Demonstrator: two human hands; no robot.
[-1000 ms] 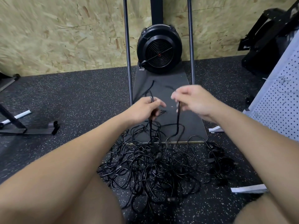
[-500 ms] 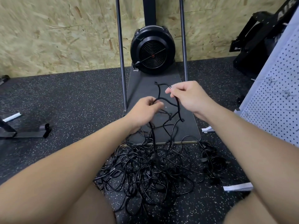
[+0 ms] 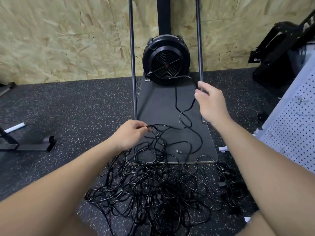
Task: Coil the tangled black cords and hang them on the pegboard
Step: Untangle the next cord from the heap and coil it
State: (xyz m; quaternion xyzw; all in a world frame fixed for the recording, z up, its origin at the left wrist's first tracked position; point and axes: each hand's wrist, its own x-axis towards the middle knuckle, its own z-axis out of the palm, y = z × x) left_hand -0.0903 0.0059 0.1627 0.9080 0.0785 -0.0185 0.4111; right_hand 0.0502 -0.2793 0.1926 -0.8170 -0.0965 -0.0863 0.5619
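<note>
**Head view: both hands on one cord above the tangle**

The head camera looks down at a large tangled pile of black cords (image 3: 153, 189) spread over the speckled rubber floor (image 3: 68, 108), its far edge lapping onto the front of a dark flat base plate (image 3: 170, 106).

The left hand (image 3: 129, 133) sits low, just above the near-left part of the plate, its fingertips pinching a cord end (image 3: 150, 127) from which loops fall into the pile. The right hand (image 3: 210, 103) is raised farther out and to the right, fingers curled around a single cord (image 3: 185, 114) that runs down from it in a loose S over the plate and joins the strands near the left hand. The two hands are well apart.

Behind the plate stands a round black fan housing (image 3: 166, 61) between two thin upright metal poles (image 3: 132, 65), against a chipboard wall (image 3: 59, 40). A white pegboard (image 3: 293, 133) leans at the right edge, with no cords visible on it. A black metal stand foot (image 3: 34, 143) lies on the floor at the left, and black equipment (image 3: 279, 53) sits at the upper right.
</note>
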